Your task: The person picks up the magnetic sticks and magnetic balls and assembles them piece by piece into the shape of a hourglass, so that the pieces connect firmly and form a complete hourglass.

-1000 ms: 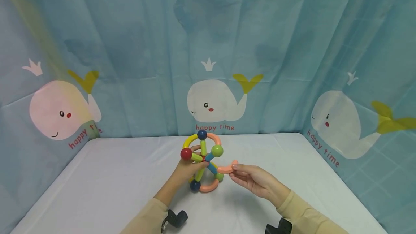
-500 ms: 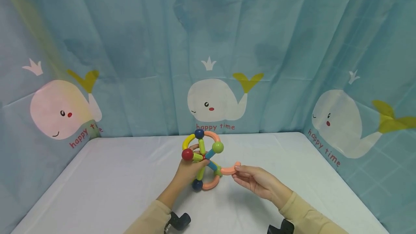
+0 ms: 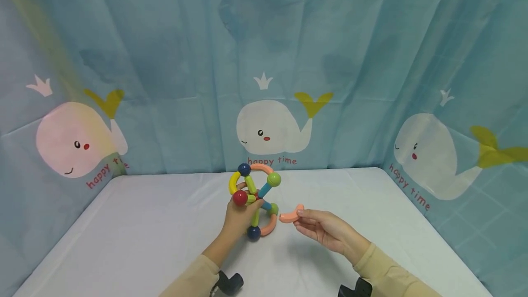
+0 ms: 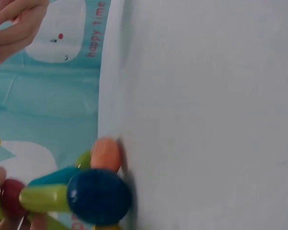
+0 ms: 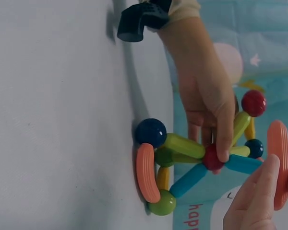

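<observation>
My left hand [image 3: 237, 217] grips a wheel-shaped construction of magnetic sticks and balls at its hub, a red ball [image 5: 212, 157]. Straight lime and blue sticks run from the hub to red, dark blue [image 3: 244, 169] and green balls. Curved yellow and salmon sticks link several rim balls. Between thumb and fingers, my right hand [image 3: 327, 230] pinches a loose curved salmon stick [image 3: 290, 216]. Its free end is just right of the lower green ball [image 3: 274, 209], with a small gap. The lower dark blue ball [image 4: 100, 196] is close to the tabletop; contact is unclear.
A white-covered table [image 3: 156, 223] lies under both hands. Behind it hangs a blue curtain [image 3: 185, 81] printed with whales. Black wrist camera mounts [image 3: 231, 283] sit by both sleeves.
The construction has turned in my left hand: its top ball moved left, its bottom ball slightly right. The curved stick, which met the lower green ball half a second ago, is now apart from it.
</observation>
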Action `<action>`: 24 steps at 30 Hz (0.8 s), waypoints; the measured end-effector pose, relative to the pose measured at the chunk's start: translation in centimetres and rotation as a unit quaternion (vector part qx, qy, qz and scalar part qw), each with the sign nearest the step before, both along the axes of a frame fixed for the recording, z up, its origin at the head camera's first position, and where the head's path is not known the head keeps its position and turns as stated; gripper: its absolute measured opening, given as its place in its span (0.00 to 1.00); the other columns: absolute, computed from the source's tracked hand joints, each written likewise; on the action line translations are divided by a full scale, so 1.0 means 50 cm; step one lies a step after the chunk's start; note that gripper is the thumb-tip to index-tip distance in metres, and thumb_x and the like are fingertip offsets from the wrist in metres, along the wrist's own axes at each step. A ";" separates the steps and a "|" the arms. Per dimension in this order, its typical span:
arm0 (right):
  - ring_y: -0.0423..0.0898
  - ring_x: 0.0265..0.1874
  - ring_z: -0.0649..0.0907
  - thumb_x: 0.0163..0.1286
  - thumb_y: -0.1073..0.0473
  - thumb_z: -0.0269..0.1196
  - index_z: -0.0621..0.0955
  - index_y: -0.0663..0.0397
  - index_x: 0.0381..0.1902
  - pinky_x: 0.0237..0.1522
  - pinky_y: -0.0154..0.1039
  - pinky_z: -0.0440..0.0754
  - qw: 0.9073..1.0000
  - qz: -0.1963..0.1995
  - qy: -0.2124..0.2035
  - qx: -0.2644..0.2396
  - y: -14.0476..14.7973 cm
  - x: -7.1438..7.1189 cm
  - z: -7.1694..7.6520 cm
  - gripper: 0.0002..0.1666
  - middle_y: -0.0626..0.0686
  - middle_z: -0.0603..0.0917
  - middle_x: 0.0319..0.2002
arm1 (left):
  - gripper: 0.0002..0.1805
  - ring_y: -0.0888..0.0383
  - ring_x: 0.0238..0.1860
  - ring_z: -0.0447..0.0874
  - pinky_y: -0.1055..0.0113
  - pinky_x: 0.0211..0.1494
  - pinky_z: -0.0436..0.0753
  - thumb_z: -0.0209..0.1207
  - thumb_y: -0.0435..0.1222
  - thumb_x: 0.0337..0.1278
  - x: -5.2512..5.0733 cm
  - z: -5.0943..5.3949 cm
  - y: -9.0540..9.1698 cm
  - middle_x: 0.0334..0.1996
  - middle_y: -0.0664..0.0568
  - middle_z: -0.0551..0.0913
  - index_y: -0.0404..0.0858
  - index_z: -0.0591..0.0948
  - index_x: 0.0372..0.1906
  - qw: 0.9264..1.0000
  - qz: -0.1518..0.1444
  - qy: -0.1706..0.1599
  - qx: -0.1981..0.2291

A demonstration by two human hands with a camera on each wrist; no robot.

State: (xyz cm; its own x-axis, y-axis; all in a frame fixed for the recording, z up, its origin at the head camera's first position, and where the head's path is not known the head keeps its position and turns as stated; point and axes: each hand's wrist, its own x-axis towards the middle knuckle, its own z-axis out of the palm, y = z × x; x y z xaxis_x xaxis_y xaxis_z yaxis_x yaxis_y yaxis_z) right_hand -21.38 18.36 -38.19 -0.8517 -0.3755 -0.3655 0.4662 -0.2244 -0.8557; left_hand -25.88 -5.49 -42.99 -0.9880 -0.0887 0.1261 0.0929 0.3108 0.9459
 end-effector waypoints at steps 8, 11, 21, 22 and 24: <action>0.36 0.45 0.86 0.73 0.56 0.60 0.82 0.58 0.55 0.52 0.29 0.84 0.999 0.036 0.019 -0.005 0.006 -0.002 -0.013 0.17 0.52 0.89 0.48 | 0.35 0.45 0.58 0.82 0.46 0.63 0.80 0.71 0.35 0.53 -0.036 0.012 -0.045 0.58 0.45 0.81 0.39 0.70 0.65 0.992 -0.083 -0.003 -0.099; 0.36 0.45 0.86 0.73 0.56 0.60 0.83 0.58 0.54 0.52 0.29 0.84 0.999 0.036 0.020 -0.003 0.005 -0.003 -0.016 0.17 0.52 0.89 0.48 | 0.34 0.45 0.58 0.82 0.45 0.65 0.79 0.71 0.33 0.53 -0.047 0.011 -0.049 0.56 0.47 0.82 0.39 0.70 0.65 0.989 -0.114 0.015 -0.088; 0.38 0.41 0.87 0.72 0.59 0.62 0.79 0.59 0.50 0.51 0.31 0.85 1.000 0.000 0.004 -0.005 -0.010 -0.003 -0.004 0.12 0.51 0.87 0.41 | 0.30 0.47 0.54 0.82 0.45 0.65 0.78 0.70 0.36 0.54 -0.043 0.009 -0.037 0.51 0.47 0.85 0.36 0.70 0.60 0.989 -0.118 0.031 -0.079; 0.38 0.41 0.87 0.72 0.60 0.61 0.79 0.58 0.49 0.51 0.31 0.85 1.000 -0.001 0.004 -0.006 -0.010 -0.004 -0.003 0.11 0.51 0.86 0.40 | 0.30 0.47 0.54 0.82 0.46 0.65 0.79 0.70 0.35 0.54 -0.042 0.009 -0.035 0.51 0.46 0.84 0.36 0.70 0.59 0.990 -0.113 0.030 -0.077; 0.38 0.41 0.87 0.72 0.60 0.61 0.80 0.58 0.47 0.51 0.30 0.85 1.000 -0.002 0.004 -0.008 -0.009 -0.005 -0.002 0.09 0.51 0.86 0.40 | 0.30 0.46 0.53 0.82 0.46 0.63 0.80 0.70 0.35 0.54 -0.040 0.008 -0.029 0.50 0.45 0.84 0.36 0.69 0.58 0.991 -0.102 0.035 -0.085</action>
